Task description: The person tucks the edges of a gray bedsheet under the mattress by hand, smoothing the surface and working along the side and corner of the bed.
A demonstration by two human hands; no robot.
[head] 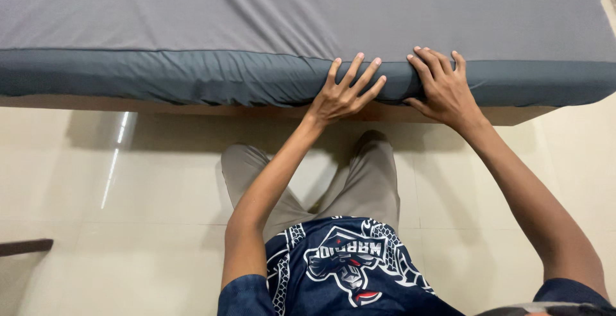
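A mattress [160,75] covered in a grey fitted sheet [385,8] fills the top of the view, its darker grey side facing me. My left hand [343,91] lies flat on that side, fingers spread and pointing up to the top edge. My right hand [443,85] presses on the side just to the right, fingers curled over the upper edge of the sheet. Neither hand holds a loose object. The sheet is wrinkled along the side near both hands.
A wooden bed base [192,105] shows under the mattress. Glossy cream floor tiles [115,194] spread below. My legs in beige trousers [366,181] stand close to the bed. A dark strip [25,247] lies at the left edge.
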